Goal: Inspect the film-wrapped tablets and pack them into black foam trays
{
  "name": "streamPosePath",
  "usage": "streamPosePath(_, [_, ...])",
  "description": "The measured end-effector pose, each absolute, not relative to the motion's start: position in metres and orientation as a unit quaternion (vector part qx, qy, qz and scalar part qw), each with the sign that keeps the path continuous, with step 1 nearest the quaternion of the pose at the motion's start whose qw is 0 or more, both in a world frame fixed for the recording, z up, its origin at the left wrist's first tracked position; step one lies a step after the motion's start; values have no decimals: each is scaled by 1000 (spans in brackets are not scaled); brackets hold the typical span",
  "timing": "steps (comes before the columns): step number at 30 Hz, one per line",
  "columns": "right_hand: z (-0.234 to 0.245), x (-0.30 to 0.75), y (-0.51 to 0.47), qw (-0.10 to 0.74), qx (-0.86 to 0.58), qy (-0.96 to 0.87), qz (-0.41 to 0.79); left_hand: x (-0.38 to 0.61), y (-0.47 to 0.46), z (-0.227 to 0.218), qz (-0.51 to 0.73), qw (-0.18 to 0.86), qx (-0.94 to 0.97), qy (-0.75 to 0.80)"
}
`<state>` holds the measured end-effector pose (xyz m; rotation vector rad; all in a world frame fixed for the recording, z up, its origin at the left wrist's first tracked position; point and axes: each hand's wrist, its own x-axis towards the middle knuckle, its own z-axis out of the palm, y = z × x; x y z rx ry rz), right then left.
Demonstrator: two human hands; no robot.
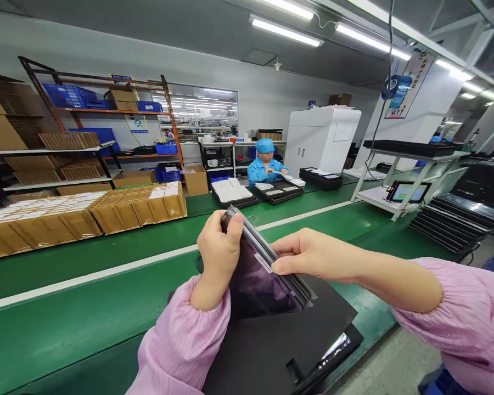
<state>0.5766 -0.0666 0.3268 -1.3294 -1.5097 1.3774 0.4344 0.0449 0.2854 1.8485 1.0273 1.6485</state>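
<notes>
A stack of dark, glossy flat panels in clear film [259, 282], perhaps screens, is held up at a slant between both hands. My left hand [221, 241] grips its upper left end, thumb over the top edge. With thumb and fingers, my right hand [298, 252] pinches the long upper edge, close to a small white label [263, 262]. Beneath the stack lies a black sheet [284, 340] on a black tray [352, 339]. Part of a shiny wrapped item [335, 348] shows under the sheet's right side.
A green conveyor belt [107, 302] with a white line runs across. Cardboard divider boxes [140, 211] stand at left. Across the belt a co-worker in blue [257, 170] handles a pale piece behind black trays [278, 192]. Stacked black trays [456, 219] and a raised stand [372, 197] are at right.
</notes>
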Motion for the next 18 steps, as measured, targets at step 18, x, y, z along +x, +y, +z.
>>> streamPosePath(18, [290, 568, -79, 354, -338, -629, 604, 408, 48, 270, 655, 324, 611, 304])
